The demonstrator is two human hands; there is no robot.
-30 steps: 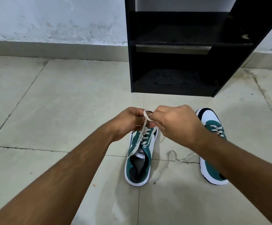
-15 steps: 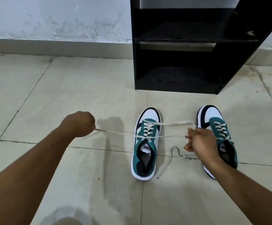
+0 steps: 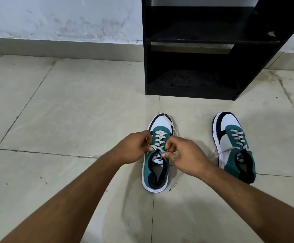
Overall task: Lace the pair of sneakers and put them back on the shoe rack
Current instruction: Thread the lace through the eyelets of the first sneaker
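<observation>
Two green, white and black sneakers stand on the tiled floor, toes toward the rack. The left sneaker [image 3: 156, 174] has a grey-white lace [image 3: 160, 140] crossed up its front. My left hand [image 3: 135, 148] and my right hand [image 3: 186, 155] meet over its top eyelets, each pinching a lace end. One loose lace tail trails on the floor by the sneaker's right side. The right sneaker [image 3: 234, 146] stands apart to the right, laced, with loose ends lying to its left. The black shoe rack [image 3: 195, 50] stands behind, its shelves bare.
A white scuffed wall [image 3: 63, 20] with a grey skirting runs along the back. Beige floor tiles [image 3: 69, 111] with dark grout lines spread to the left and in front of the sneakers.
Half a second ago my hands were pulled wide apart with the lace stretched taut across the left sneaker. Both hands have since come back together at its top eyelets.
</observation>
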